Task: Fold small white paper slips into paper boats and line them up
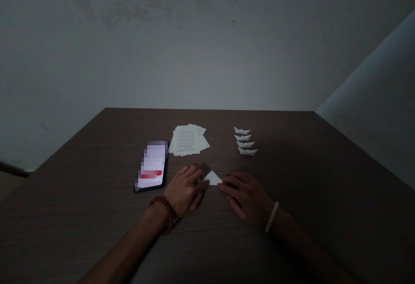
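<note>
A small piece of white paper, folded to a triangle with its point away from me, lies on the table between my hands. My left hand pinches its left corner, fingers curled. At the right corner, my right hand grips the paper between thumb and fingers. Both corners are partly hidden under the fingertips. Beyond my right hand stand several folded paper boats in a column. A loose stack of printed paper sheets lies beyond my left hand.
A smartphone with a lit, blurred screen lies left of my left hand, close to the paper stack. The dark wooden table ends at a pale, stained wall. A slanted pale surface rises at the right.
</note>
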### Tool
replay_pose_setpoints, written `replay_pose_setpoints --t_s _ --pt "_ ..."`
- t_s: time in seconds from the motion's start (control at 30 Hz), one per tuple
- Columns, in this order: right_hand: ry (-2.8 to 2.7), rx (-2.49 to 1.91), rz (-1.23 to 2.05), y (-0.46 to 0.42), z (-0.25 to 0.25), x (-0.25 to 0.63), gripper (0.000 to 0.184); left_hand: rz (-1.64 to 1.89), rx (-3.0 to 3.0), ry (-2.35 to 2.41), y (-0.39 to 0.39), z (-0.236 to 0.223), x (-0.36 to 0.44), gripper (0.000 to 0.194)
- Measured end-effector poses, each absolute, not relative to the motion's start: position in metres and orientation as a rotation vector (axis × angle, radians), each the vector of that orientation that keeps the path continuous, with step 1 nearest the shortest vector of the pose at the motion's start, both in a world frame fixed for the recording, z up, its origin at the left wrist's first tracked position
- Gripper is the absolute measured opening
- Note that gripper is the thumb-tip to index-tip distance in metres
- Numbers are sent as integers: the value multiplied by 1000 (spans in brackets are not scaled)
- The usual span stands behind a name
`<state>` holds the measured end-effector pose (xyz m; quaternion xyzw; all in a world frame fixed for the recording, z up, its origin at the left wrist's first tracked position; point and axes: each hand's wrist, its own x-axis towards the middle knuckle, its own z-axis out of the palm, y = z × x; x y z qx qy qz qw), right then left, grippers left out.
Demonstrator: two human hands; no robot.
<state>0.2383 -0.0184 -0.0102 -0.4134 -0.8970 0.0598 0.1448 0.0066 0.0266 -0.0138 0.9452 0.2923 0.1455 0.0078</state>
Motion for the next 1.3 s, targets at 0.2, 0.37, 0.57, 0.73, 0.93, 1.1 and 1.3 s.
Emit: replay_pose_setpoints --t_s 0.2,0.37,0.57,0.73,0.93,1.1,1.3 --pt "-2678 -1281 158 -18 -5 233 54 416 2982 892 26 -11 8 33" --pt "-2637 -1326 200 -19 -5 232 51 500 2951 881 28 -11 4 22" --pt "-2545 -1354 176 -20 -10 244 42 486 2976 883 28 -8 0 17" --pt "-2466 -1365 151 -21 -14 255 33 446 3017 856 25 -6 1 16" --pt "-2396 -1368 143 -18 -16 250 20 484 2973 939 24 -10 4 13" --pt "-2324 -1437 171 -8 -12 234 32 506 2936 980 25 -14 7 16" --pt "-2334 -1458 216 10 -9 218 33 557 2848 1073 27 -20 9 19"
